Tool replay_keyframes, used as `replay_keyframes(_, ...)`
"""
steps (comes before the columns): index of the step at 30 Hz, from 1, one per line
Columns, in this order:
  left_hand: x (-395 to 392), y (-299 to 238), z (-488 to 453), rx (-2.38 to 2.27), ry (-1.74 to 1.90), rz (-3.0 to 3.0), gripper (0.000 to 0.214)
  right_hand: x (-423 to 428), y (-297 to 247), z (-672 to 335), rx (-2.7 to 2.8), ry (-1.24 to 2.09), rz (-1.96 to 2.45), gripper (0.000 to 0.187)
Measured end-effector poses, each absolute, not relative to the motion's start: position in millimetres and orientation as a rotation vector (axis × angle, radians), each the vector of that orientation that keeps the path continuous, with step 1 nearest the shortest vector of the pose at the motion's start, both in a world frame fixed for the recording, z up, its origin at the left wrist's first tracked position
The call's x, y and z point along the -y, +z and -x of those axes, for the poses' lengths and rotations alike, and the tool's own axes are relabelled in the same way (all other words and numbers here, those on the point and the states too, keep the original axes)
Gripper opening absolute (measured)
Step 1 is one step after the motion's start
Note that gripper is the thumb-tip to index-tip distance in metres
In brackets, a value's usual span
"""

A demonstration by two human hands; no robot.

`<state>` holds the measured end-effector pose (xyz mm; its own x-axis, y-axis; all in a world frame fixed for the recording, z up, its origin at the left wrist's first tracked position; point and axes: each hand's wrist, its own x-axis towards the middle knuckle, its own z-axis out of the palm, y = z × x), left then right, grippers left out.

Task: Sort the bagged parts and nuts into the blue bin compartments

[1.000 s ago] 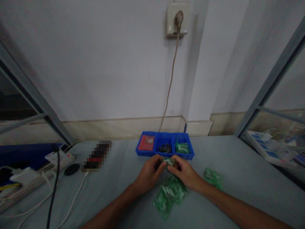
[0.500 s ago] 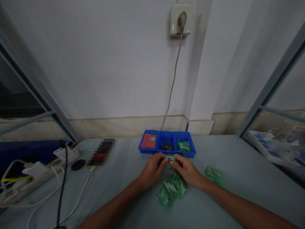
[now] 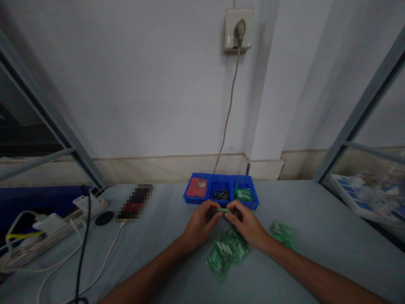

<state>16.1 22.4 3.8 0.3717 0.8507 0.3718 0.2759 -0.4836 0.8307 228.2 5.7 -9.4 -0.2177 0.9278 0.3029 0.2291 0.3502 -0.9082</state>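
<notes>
Between my two hands, just in front of the blue bins, is a small green plastic bag, seen nearly edge-on. My left hand pinches its left end and my right hand pinches its right end. Below them on the table lies a pile of green plastic bags with slim pale pieces inside. Another green bag rests to the right of my right wrist. What is inside the held bag cannot be made out.
Three joined blue bins stand behind my hands: one with a red bag, one with dark shiny small parts, one with a green bag. At left are a blurred-out phone, a black disc, a power strip and cables.
The held green bag has turned from showing its face to a thin edge-on strip between my fingers. Both hands keep their grip, and the pile stays put.
</notes>
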Motion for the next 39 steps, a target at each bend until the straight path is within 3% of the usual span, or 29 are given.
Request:
replay_keyframes(5, -19, -1, -16, -0.947, 1.094, -1.976, 0.034, -4, -10, -226, 1.628, 0.986, 1.065, 0.043)
replay_keyframes(10, -11, 3, -15, -0.927, 1.114, -2.141, 0.025, 2, -5, -226, 1.633, 0.98, 1.062, 0.035)
replay_keyframes(13, -8, 7, -15, -0.857, 1.113, -2.26, 0.031, 3, -4, -228, 1.603, 0.937, 1.059, 0.029)
replay_keyframes(17, -10, 8, -15, -0.861, 1.116, -2.302, 0.039, 4, -4, -230, 1.501, 0.904, 1.026, 0.041)
replay_keyframes(20, -14, 7, -14, -0.961, 1.146, -2.289, 0.027, 6, -2, -231, 1.539, 0.918, 1.03, 0.032)
replay_keyframes(23, -17, 9, -14, -1.03, 1.213, -2.243, 0.011, 9, -1, -232, 1.599, 0.934, 1.049, 0.036)
replay_keyframes(27, -16, 10, -17, -0.998, 1.272, -2.174, 0.016, 10, -3, -231, 1.623, 0.866, 1.031, 0.033)
replay_keyframes(35, -6, 24, -13, -0.881, 1.138, -2.314, 0.031, 6, -6, -228, 1.45, 1.078, 1.026, 0.035)
replay_keyframes(39, -1, 34, -10, -0.735, 1.077, -2.366, 0.027, 7, -5, -230, 1.479, 1.069, 1.081, 0.039)
